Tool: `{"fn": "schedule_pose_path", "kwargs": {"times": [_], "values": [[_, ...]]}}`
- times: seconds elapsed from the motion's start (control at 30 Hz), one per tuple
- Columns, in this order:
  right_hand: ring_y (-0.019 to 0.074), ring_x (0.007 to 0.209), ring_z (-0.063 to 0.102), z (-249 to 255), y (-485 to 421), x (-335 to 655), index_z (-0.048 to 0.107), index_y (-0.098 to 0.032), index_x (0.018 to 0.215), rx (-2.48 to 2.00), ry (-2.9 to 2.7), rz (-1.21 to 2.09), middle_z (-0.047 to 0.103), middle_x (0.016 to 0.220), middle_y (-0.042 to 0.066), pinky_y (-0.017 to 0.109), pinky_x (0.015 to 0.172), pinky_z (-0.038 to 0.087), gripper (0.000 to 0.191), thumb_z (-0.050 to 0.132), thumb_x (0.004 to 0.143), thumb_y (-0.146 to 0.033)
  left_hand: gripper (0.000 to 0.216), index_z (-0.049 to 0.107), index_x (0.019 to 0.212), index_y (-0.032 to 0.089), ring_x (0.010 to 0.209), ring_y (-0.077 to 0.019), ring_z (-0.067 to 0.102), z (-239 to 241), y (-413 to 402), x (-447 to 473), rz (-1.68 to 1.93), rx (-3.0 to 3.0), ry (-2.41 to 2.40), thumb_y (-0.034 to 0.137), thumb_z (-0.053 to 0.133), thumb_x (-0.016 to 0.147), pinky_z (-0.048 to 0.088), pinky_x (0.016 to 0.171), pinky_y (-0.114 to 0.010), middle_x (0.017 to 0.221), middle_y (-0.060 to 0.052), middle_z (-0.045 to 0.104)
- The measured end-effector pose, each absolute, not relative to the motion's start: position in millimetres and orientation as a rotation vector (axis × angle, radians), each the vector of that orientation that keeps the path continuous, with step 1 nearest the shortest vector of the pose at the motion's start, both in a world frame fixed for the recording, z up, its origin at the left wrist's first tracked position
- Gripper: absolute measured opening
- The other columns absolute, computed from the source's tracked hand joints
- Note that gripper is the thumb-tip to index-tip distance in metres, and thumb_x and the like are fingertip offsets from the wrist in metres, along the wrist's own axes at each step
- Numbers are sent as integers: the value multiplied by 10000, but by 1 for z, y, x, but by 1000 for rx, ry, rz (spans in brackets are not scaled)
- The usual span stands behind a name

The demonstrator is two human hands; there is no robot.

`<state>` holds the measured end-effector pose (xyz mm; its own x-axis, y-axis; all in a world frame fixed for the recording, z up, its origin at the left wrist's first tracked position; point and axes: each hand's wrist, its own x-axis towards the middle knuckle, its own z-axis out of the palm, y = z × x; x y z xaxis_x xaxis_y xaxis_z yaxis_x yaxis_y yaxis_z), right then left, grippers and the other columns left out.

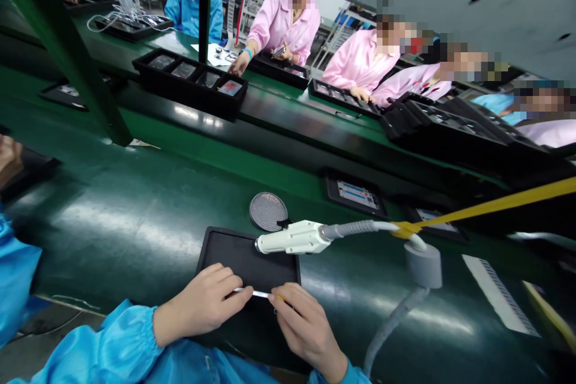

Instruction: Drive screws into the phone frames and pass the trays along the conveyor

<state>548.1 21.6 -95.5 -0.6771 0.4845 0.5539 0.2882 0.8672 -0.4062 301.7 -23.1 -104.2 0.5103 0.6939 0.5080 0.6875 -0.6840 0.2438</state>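
Between my hands runs a thin, pale, narrow object [260,294], possibly the edge of a flat part; its kind does not show. My left hand [204,300] pinches one end of it between thumb and fingers. At the other end my right hand [306,324] has its fingers closed, with a small yellow bit showing at the fingertips. Both hands are over the near part of a black tray [234,252] on the green bench. A white handheld tool [292,239] with a grey cable hangs above the tray's far right side.
Behind the tray lies a round grey textured dish [268,212]. A yellow strap [495,203] holds the tool's cable. A black tray with a phone-like part [357,194] rests on the dark conveyor. A person's blue sleeve [15,276] is at left; several co-workers sit across the line.
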Motion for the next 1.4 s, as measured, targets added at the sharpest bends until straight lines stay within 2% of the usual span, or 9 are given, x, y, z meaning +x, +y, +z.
{"fn": "schedule_pose_path", "kwargs": {"times": [0.37, 0.67, 0.93, 1.4], "values": [[209, 829, 669, -97, 21, 548, 648, -112, 1089, -561, -2362, 368, 691, 904, 137, 394, 742, 615, 298, 530, 864, 45, 223, 616, 1112, 135, 709, -171, 520, -106, -24, 301, 911, 2716, 1237, 102, 426, 1000, 412, 626, -311, 865, -64, 626], [219, 930, 711, -108, 15, 565, 690, -145, 1075, -664, -2321, 163, 721, 1008, 150, 364, 778, 650, 308, 538, 877, 35, 247, 605, 1140, 122, 716, -180, 510, -106, -23, 301, 905, 2694, 1221, 84, 410, 994, 407, 631, -316, 886, -73, 634], [222, 962, 707, -110, 16, 566, 690, -114, 1079, -644, -2327, 168, 719, 1008, 162, 368, 812, 648, 301, 542, 876, 51, 241, 605, 1144, 125, 707, -179, 501, -106, -23, 301, 903, 2687, 1213, 91, 420, 994, 397, 625, -315, 875, -70, 628], [205, 905, 661, -103, 19, 558, 654, -90, 1123, -604, -2328, 327, 687, 953, 149, 380, 758, 612, 342, 510, 868, 88, 239, 602, 1146, 126, 712, -178, 506, -106, -22, 300, 887, 2702, 1230, 95, 418, 997, 397, 628, -315, 867, -68, 625]]}}
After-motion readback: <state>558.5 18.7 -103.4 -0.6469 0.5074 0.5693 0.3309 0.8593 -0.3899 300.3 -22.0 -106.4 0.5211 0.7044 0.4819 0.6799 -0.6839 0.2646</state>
